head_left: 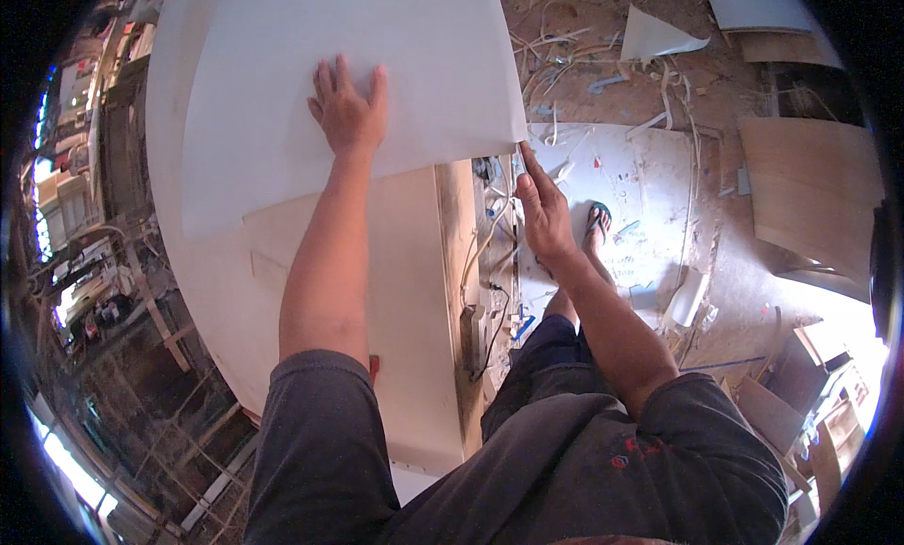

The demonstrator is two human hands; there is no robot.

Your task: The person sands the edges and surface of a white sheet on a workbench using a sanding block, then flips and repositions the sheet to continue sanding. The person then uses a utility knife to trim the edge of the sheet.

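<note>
A large smooth white sheet (pixel 443 65) lies over the far part of a pale board-topped table (pixel 405 281). My left hand (pixel 353 120) rests flat on the sheet with its fingers spread, holding nothing. At the sheet's near right corner is my right hand (pixel 549 220). Its fingers stretch along the table's right side, the fingertips touch the sheet's corner, and the thumb stands apart. Nothing shows in its grasp, though the palm side is partly hidden.
A wooden beam (pixel 458 234) runs along the table's right edge, with a dark cable (pixel 499 328) hanging by it. Thin offcut strips and a curled white scrap (pixel 659 35) litter the floor. Bent plywood pieces (pixel 810 183) stand at right; cluttered timber framing (pixel 141 357) lies left.
</note>
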